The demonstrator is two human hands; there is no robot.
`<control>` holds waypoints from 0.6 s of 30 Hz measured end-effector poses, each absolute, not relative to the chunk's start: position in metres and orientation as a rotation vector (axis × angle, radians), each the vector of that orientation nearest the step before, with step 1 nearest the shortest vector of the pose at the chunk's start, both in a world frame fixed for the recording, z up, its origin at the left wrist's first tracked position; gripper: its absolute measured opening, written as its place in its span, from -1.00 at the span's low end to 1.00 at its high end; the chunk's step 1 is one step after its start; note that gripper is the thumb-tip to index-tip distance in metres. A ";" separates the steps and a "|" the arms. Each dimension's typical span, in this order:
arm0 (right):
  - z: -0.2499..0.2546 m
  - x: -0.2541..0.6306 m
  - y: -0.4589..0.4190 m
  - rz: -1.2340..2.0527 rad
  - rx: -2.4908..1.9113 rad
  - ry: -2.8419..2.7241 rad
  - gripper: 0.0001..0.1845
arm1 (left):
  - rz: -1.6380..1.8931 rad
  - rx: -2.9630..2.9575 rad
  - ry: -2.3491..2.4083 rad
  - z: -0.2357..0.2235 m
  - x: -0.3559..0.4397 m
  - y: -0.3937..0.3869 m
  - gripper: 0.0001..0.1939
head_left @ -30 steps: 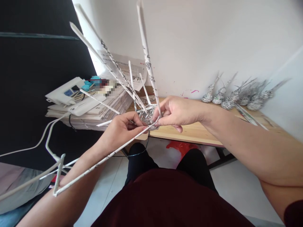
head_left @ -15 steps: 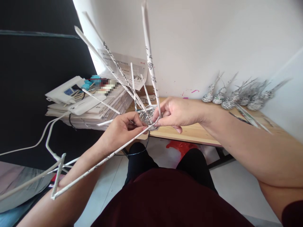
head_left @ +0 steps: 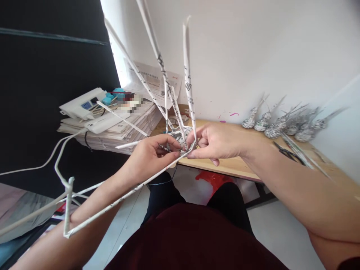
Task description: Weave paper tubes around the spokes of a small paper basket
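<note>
My left hand (head_left: 150, 153) and my right hand (head_left: 218, 142) meet above my lap, both pinched on a small woven piece of rolled newspaper (head_left: 177, 135). Long paper tubes (head_left: 188, 75) fan up and out from it. One long tube (head_left: 118, 198) runs down to the left past my left forearm. My left fingers curl round the piece's near side. My right thumb and forefinger press a tube at its right edge.
A wooden table (head_left: 239, 167) stands ahead against a white wall. A row of finished woven paper figures (head_left: 281, 122) lines its back right, with scissors (head_left: 287, 152) beside them. A stack of newspapers (head_left: 123, 125) with a white power strip (head_left: 81, 107) lies at the left. White cables (head_left: 60, 159) hang down.
The woven piece and both hands have shifted slightly right and down in view. The upright tubes have swung, and the hands have closed in tighter on the weave.
</note>
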State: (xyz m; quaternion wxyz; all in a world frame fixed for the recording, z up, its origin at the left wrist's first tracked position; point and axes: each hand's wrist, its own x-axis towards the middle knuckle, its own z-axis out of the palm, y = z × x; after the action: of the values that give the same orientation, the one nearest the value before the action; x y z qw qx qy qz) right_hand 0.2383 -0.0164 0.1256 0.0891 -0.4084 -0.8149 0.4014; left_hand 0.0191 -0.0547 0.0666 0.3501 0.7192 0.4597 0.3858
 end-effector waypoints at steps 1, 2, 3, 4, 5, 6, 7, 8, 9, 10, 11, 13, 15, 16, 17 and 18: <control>0.125 0.237 -0.018 1.190 -1.228 -2.407 -0.72 | 1.000 1.870 1.193 0.066 0.020 -0.055 -0.84; 0.124 0.237 -0.019 1.189 -1.244 -2.387 -0.74 | 0.999 1.876 1.197 0.066 0.020 -0.056 -0.85; 0.123 0.236 -0.020 1.190 -1.258 -2.364 -0.75 | 0.998 1.881 1.198 0.067 0.021 -0.056 -0.86; 0.122 0.236 -0.021 1.193 -1.265 -2.341 -0.77 | 0.999 1.884 1.197 0.067 0.021 -0.057 -0.86; 0.120 0.236 -0.021 1.195 -1.265 -2.316 -0.78 | 1.002 1.887 1.194 0.067 0.022 -0.057 -0.87; 0.118 0.236 -0.021 1.197 -1.256 -2.296 -0.80 | 1.007 1.888 1.192 0.067 0.022 -0.057 -0.87; 0.116 0.236 -0.021 1.198 -1.242 -2.279 -0.80 | 1.012 1.887 1.194 0.067 0.022 -0.057 -0.86; 0.113 0.236 -0.021 1.198 -1.224 -2.265 -0.81 | 1.019 1.886 1.197 0.067 0.022 -0.057 -0.85; 0.111 0.237 -0.020 1.196 -1.208 -2.251 -0.81 | 1.021 1.883 1.200 0.067 0.022 -0.057 -0.84; 0.109 0.237 -0.020 1.191 -1.197 -2.238 -0.82 | 1.019 1.877 1.202 0.067 0.022 -0.057 -0.83; 0.108 0.237 -0.020 1.185 -1.193 -2.225 -0.82 | 1.012 1.869 1.203 0.068 0.022 -0.057 -0.83; 0.105 0.237 -0.021 1.175 -1.198 -2.201 -0.81 | 0.997 1.846 1.202 0.068 0.023 -0.057 -0.82; 0.103 0.236 -0.021 1.183 -1.208 -2.185 -0.80 | 0.981 1.822 1.199 0.069 0.023 -0.057 -0.82; 0.102 0.236 -0.021 1.192 -1.209 -2.177 -0.79 | 0.970 1.806 1.195 0.069 0.024 -0.056 -0.81; 0.101 0.236 -0.021 1.203 -1.205 -2.170 -0.78 | 0.959 1.787 1.190 0.069 0.024 -0.056 -0.81; 0.101 0.236 -0.021 1.214 -1.197 -2.162 -0.77 | 0.944 1.762 1.186 0.069 0.024 -0.055 -0.80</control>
State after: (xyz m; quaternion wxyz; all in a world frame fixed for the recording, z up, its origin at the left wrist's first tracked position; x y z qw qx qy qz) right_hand 0.2359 -0.0208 0.1009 0.1928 -0.4265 -0.7705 0.4328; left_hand 0.0237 -0.0552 0.0686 0.3973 0.6957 0.4682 0.3728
